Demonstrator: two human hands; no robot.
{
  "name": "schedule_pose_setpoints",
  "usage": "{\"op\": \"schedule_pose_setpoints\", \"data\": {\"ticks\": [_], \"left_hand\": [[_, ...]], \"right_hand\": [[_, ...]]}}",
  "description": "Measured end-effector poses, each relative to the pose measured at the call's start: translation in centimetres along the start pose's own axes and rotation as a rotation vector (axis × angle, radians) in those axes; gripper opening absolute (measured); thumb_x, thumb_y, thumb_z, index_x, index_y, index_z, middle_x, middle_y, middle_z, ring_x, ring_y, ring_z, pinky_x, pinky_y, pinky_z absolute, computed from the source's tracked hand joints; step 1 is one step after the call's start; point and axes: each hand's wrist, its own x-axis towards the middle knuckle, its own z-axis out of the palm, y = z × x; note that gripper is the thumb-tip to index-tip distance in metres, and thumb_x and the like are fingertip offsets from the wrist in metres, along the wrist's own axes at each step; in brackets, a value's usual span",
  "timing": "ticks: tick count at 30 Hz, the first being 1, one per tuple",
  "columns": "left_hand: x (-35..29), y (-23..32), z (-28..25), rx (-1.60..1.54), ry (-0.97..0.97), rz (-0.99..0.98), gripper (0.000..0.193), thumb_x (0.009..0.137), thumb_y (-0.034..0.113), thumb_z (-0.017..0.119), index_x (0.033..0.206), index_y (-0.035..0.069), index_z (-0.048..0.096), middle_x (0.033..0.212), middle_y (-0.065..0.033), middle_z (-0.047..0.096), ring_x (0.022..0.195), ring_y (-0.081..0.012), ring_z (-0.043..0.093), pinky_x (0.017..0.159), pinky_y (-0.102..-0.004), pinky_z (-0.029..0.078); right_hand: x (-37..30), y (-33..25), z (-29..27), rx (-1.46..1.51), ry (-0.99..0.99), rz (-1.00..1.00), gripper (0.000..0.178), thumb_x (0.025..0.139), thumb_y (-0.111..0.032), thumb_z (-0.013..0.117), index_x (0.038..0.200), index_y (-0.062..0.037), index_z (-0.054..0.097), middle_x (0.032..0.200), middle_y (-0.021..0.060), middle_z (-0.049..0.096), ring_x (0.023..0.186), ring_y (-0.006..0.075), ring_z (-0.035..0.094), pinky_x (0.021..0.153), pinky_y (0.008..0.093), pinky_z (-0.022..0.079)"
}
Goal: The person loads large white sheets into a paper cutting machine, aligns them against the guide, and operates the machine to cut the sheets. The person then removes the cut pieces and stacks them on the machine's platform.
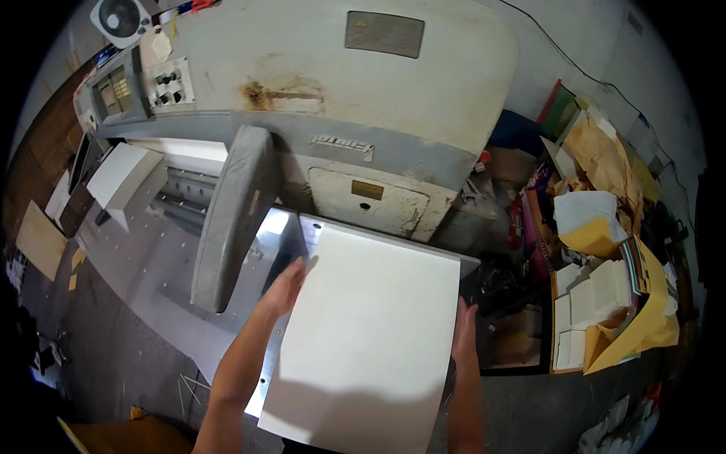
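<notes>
A large white paper stack (370, 333) lies on the metal side table (276, 231) of a big cream and grey paper-cutting machine (325, 91). My left hand (286, 287) presses flat against the stack's left edge. At the stack's right edge, my right hand (463, 329) grips it with the fingers against the side. Both forearms come up from the lower edge of the view. The stack's near corner hangs past the table toward me.
A grey padded arm (231, 216) of the machine runs beside my left hand. Another white paper block (125, 178) sits on the cutter bed at left, under a control panel (136, 87). At right are piled cartons, yellow and brown envelopes (612, 227) and cut paper blocks (597, 299).
</notes>
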Motion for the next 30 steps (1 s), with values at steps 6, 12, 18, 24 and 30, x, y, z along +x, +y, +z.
{"op": "schedule_pose_setpoints", "data": {"ticks": [6, 12, 18, 24, 30], "left_hand": [[-14.3, -11.6, -9.7, 0.046, -0.137, 0.143, 0.08, 0.101, 0.058, 0.031, 0.154, 0.0, 0.016, 0.162, -0.0141, 0.015, 0.15, -0.027, 0.014, 0.121, -0.0429, 0.011], [-23.2, -15.3, -4.8, 0.057, 0.075, -0.007, 0.075, 0.102, 0.058, 0.025, 0.151, 0.002, 0.029, 0.151, -0.0146, 0.039, 0.14, -0.0252, 0.037, 0.114, -0.0392, 0.03], [-23.7, -16.5, -5.0, 0.102, 0.125, 0.007, 0.071, 0.103, 0.054, 0.034, 0.148, -0.001, 0.034, 0.146, -0.0146, 0.044, 0.133, -0.0261, 0.042, 0.111, -0.0371, 0.033], [-22.3, -15.8, -5.0, 0.165, 0.133, -0.034, 0.073, 0.1, 0.051, 0.045, 0.147, -0.003, 0.034, 0.149, -0.0161, 0.04, 0.135, -0.0266, 0.04, 0.112, -0.0349, 0.031], [-25.0, -16.0, -2.5, 0.162, 0.125, -0.112, 0.07, 0.1, 0.047, 0.046, 0.148, -0.002, 0.033, 0.148, -0.0172, 0.041, 0.135, -0.0271, 0.04, 0.112, -0.0347, 0.032]], "right_hand": [[-15.8, 2.7, -3.3, -0.498, 0.159, 0.149, 0.069, 0.103, -0.055, 0.029, 0.142, 0.0002, 0.039, 0.142, 0.0112, 0.048, 0.126, 0.0246, 0.049, 0.105, 0.0399, 0.04], [-26.8, 11.1, -5.7, -0.036, 0.053, 0.32, 0.079, 0.099, -0.065, 0.027, 0.147, -0.0014, 0.033, 0.142, 0.0107, 0.048, 0.126, 0.0264, 0.048, 0.104, 0.0409, 0.041], [-26.4, 10.0, -2.9, 0.053, 0.153, 0.35, 0.074, 0.102, -0.06, 0.027, 0.148, -0.0023, 0.031, 0.145, 0.0117, 0.044, 0.13, 0.0271, 0.045, 0.106, 0.0405, 0.039], [-25.0, 11.7, -4.0, 0.111, 0.137, 0.229, 0.058, 0.104, -0.045, 0.036, 0.141, 0.0007, 0.042, 0.133, 0.0131, 0.055, 0.119, 0.0262, 0.054, 0.1, 0.0378, 0.045], [-25.7, 9.1, -3.7, 0.078, 0.132, 0.3, 0.044, 0.101, -0.034, 0.048, 0.129, 0.0001, 0.053, 0.119, 0.0118, 0.063, 0.107, 0.0243, 0.061, 0.094, 0.0357, 0.049]]}}
